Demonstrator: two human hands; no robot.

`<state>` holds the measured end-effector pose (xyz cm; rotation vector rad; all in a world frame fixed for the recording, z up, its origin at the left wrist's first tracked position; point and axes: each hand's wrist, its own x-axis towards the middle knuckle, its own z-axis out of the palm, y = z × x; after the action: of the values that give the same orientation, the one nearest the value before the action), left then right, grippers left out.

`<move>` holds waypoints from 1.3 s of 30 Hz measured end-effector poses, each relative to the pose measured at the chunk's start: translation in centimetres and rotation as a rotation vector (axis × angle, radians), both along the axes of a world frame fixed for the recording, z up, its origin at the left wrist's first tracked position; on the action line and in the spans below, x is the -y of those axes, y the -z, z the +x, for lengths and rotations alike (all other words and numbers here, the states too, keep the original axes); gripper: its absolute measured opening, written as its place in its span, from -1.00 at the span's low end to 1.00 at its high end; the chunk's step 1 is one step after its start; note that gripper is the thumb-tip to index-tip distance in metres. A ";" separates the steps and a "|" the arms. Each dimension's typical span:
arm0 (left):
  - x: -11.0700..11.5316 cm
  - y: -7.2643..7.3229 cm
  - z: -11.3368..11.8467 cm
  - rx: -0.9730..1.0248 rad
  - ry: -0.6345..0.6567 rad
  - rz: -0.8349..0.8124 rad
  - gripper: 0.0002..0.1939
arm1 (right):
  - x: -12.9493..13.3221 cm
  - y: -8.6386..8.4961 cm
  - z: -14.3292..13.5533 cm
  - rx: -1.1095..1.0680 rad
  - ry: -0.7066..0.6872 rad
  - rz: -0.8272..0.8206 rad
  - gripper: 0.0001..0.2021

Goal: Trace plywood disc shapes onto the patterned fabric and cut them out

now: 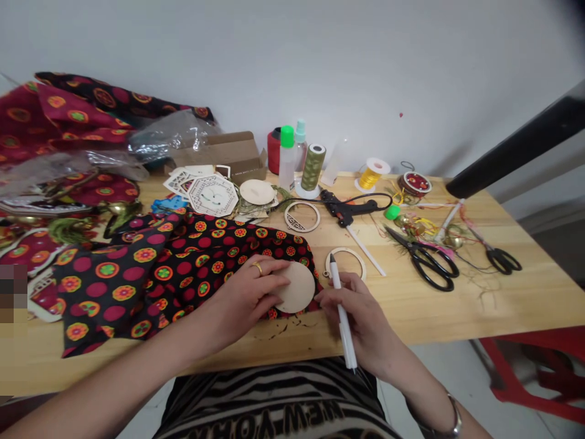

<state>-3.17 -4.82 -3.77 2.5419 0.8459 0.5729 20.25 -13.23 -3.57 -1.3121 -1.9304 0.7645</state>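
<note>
Pressed the round wooden disc [299, 292] onto the patterned black cloth [114, 274] with the left hand [249, 286], fingers slightly apart and bent, tips on the disc's left part rather than clamped around its rim. Carried the white pen [342, 317] in the right hand [365, 323], closed around its barrel, with one dark end pointing away from the body, over the wooden ring [351, 251]. Could not tell for certain which end was for writing.

Called, by judgement, for light, even pressure straight down, to avoid sliding the disc or dragging up folds. Called also for smooth cloth under the full rim, with fingertips well inside the edge. Seemed wise to settle the pen into a firm grip before bringing either end close to the fabric.

Lay, in the disc's case, under and just right of the left fingertips, near the cloth's right-hand end, with most of its face uncovered. Came very near the disc's right rim with the right fingertips; could not be sure of contact. Sat farther right on the wooden table [434, 317], well apart from both hands: black-handled scissors [417, 247], beyond a white glue stick [368, 251].
</note>
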 end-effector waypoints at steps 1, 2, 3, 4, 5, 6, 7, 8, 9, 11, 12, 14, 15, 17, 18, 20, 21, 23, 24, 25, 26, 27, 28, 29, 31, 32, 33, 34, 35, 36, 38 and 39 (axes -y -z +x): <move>0.1 0.0 0.0 -0.007 -0.012 -0.001 -0.78 | 0.0 0.0 0.0 -0.002 0.001 -0.002 -0.78; 0.2 0.1 0.0 -0.016 -0.017 -0.004 -0.78 | 0.0 0.0 0.0 -0.004 0.003 -0.005 -0.78; 0.2 0.1 0.0 -0.027 -0.020 -0.008 -0.78 | 0.0 0.0 0.0 -0.006 0.006 -0.010 -0.78; 0.3 0.2 0.0 -0.035 -0.024 -0.008 -0.78 | 0.0 0.0 0.0 -0.006 0.007 -0.017 -0.78; 0.3 0.2 0.0 -0.045 -0.028 -0.008 -0.78 | 0.1 -0.1 0.0 -0.005 0.008 -0.024 -0.78; 0.4 0.2 0.0 -0.053 -0.032 -0.008 -0.79 | 0.1 -0.1 0.1 -0.005 0.010 -0.031 -0.78; 0.4 0.3 0.0 -0.057 -0.035 -0.008 -0.79 | 0.0 -0.1 0.1 -0.004 0.010 -0.038 -0.78; 0.4 0.3 0.0 -0.058 -0.037 -0.007 -0.79 | 0.0 -0.1 0.1 -0.004 0.008 -0.044 -0.78; 0.4 0.4 0.0 -0.056 -0.036 -0.006 -0.79 | 0.0 -0.2 0.1 -0.004 0.004 -0.047 -0.78; 0.5 0.4 0.0 -0.051 -0.035 -0.004 -0.78 | 0.0 -0.2 0.2 -0.006 0.000 -0.050 -0.78; 0.5 0.4 0.0 -0.050 -0.034 -0.003 -0.78 | 0.0 -0.2 0.2 -0.008 -0.001 -0.052 -0.79; 0.5 0.3 0.0 -0.049 -0.033 -0.002 -0.78 | 0.0 -0.2 0.2 -0.013 0.003 -0.054 -0.80; 0.5 0.3 0.1 -0.048 -0.033 -0.002 -0.78 | 0.0 -0.2 0.2 -0.015 0.005 -0.054 -0.80; 0.5 0.3 0.1 -0.049 -0.035 -0.006 -0.79 | 0.0 -0.2 0.1 -0.010 0.007 -0.060 -0.80; 0.5 0.3 0.1 -0.050 -0.039 -0.011 -0.79 | 0.0 -0.3 0.1 -0.005 0.006 -0.064 -0.80; 0.5 0.2 0.1 -0.046 -0.047 -0.019 -0.79 | 0.0 -0.3 0.1 0.001 0.006 -0.070 -0.80; 0.5 0.2 0.1 -0.045 -0.049 -0.025 -0.79 | 0.0 -0.4 0.2 -0.004 0.009 -0.071 -0.82; 0.5 0.1 0.2 -0.046 -0.049 -0.042 -0.78 | 0.0 -0.6 0.3 -0.046 0.015 -0.032 -0.83; 0.5 0.1 0.2 -0.047 -0.047 -0.053 -0.77 | 0.1 -0.6 0.4 -0.081 0.016 0.008 -0.78; 0.5 0.1 0.2 -0.048 -0.045 -0.065 -0.77 | 0.2 -0.8 0.5 -0.117 0.009 0.059 -0.71; 0.4 0.1 0.2 -0.047 -0.043 -0.075 -0.76 | 0.4 -0.9 0.5 -0.149 -0.004 0.102 -0.64; 0.4 0.1 0.1 -0.043 -0.043 -0.083 -0.76 | 0.5 -1.1 0.5 -0.174 -0.024 0.124 -0.58; 0.4 0.1 0.1 -0.038 -0.043 -0.091 -0.76 | 0.7 -1.3 0.4 -0.189 -0.050 0.123 -0.55; 0.5 0.1 0.1 -0.033 -0.046 -0.097 -0.76 | 0.9 -1.5 0.3 -0.198 -0.076 0.107 -0.53; 0.5 0.2 0.1 -0.032 -0.059 -0.110 -0.76 | 1.2 -1.9 -0.3 -0.200 -0.119 0.078 -0.58; 0.5 0.2 0.1 -0.036 -0.066 -0.119 -0.76 | 1.3 -2.0 -0.6 -0.198 -0.125 0.080 -0.63; 0.5 0.2 0.1 -0.042 -0.071 -0.128 -0.76 | 1.4 -2.1 -0.9 -0.193 -0.120 0.097 -0.66; 0.5 0.2 0.0 -0.047 -0.073 -0.135 -0.75 | 1.5 -2.2 -1.1 -0.183 -0.106 0.108 -0.67; 0.5 0.2 0.0 -0.050 -0.071 -0.139 -0.75 | 1.5 -2.2 -1.3 -0.166 -0.087 0.108 -0.67; 0.5 0.2 0.0 -0.050 -0.065 -0.141 -0.75 | 1.6 -2.2 -1.5 -0.148 -0.073 0.098 -0.67; 0.4 0.2 -0.1 -0.046 -0.045 -0.143 -0.75 | 1.7 -2.0 -1.5 -0.107 -0.071 0.051 -0.69; 0.3 0.1 -0.2 -0.046 -0.034 -0.145 -0.75 | 1.8 -1.9 -1.4 -0.087 -0.077 0.025 -0.69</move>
<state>-3.37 -5.16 -3.90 2.4214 0.9136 0.4477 18.85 -15.04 -1.67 -1.1765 -1.9234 0.8196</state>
